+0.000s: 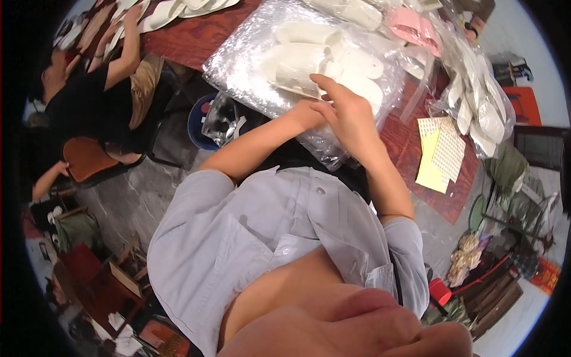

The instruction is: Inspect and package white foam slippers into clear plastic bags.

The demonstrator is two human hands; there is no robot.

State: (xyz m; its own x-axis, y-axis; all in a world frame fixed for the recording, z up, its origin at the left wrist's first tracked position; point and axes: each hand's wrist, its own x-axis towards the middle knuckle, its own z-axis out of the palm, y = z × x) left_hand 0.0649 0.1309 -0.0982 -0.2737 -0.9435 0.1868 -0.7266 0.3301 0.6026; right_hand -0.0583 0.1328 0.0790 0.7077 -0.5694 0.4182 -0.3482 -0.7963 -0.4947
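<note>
A sheet of bubble wrap (238,59) lies on the red-brown table (190,38) with several white slipper soles (297,59) on it. Both my hands meet at its near edge. My right hand (352,119) shows its back, one finger stretched onto a white sole. My left hand (310,110) is pressed against it and mostly hidden behind it. Whether either hand grips anything is hidden.
Pink slippers (410,24) and clear bags of white soles (482,107) lie to the right. Yellow label sheets (437,154) sit at the table's right corner. A blue bucket (199,122) stands under the table. Another person in black (89,101) works at the left.
</note>
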